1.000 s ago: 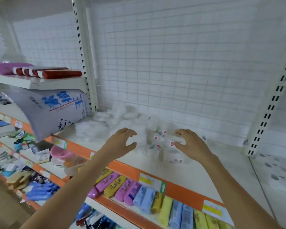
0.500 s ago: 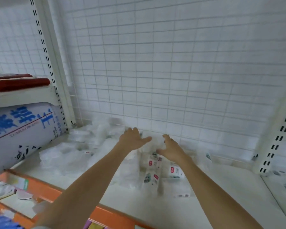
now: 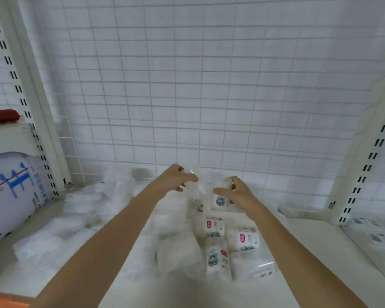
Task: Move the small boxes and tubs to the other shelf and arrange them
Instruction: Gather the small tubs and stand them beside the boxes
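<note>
**Both hands reach to the back of the white shelf**

Compared with a second ago, the view has been carried closer and lower: the orange shelf edge and the lower rows of goods are gone from sight, and the wire grid back panel (image 3: 209, 85) fills the upper frame. Both hands have been pushed deeper, from the front of the pile to its far end, at centre frame. This suggests a pickup from the rear of the pile is under way.

The left hand (image 3: 178, 180) is seen with fingers curled around something pale and blurred, possibly clear plastic wrapping (image 3: 196, 185); whether it is truly gripped cannot be told. The right hand (image 3: 233, 192) is curved over a small white pack with a cartoon label (image 3: 219, 202), thumb to its left, touching or nearly so.

Three more small white packs (image 3: 211, 226) lie just below the hands, towards the lower centre. Crumpled wrapping (image 3: 82, 210) is spread at left. A large blue-printed bag (image 3: 11, 194) sits at the left edge.
</note>
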`<action>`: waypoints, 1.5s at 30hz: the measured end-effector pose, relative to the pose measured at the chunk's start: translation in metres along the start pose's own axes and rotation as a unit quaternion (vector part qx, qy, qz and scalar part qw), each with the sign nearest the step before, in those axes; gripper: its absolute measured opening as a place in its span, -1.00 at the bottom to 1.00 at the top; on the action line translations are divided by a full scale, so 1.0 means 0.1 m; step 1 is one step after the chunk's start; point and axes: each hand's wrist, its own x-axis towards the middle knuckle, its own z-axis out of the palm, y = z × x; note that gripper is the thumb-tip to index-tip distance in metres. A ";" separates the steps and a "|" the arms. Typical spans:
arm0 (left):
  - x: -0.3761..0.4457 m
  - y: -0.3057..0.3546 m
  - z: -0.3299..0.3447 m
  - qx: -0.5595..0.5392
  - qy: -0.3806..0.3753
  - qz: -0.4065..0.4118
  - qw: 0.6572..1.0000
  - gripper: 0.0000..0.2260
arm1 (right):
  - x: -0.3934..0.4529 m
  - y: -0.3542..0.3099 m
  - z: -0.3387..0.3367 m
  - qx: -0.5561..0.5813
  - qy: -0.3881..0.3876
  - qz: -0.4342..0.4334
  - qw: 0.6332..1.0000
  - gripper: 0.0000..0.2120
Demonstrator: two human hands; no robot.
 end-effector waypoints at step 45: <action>-0.37 -0.52 -0.42 -0.457 -0.092 -0.033 0.884 -0.78 | -0.59 -0.42 0.36 0.245 0.037 0.089 0.965 -0.30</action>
